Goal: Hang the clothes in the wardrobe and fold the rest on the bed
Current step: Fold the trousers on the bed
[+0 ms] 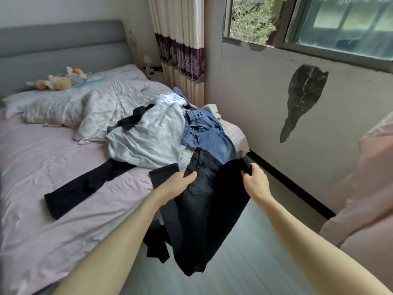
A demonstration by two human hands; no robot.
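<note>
Dark grey jeans (200,209) hang off the bed's near right corner over the floor. My left hand (178,184) holds their left side with the thumb over the denim. My right hand (254,178) grips the waistband's right end in a fist. On the bed (42,241) behind them lies a pile: a pale blue-white garment (148,137), blue jeans (204,133), a white item (168,99) and a small black piece (134,119). A black trouser leg (85,186) stretches out flat on the pink sheet.
A crumpled floral quilt (100,107), a pillow (42,107) and soft toys (57,80) lie toward the grey headboard. A curtain (182,54) hangs by the window. The wall runs along the right, with a pink fabric mass (365,188) at the right edge. Pale floorboards (244,262) lie below.
</note>
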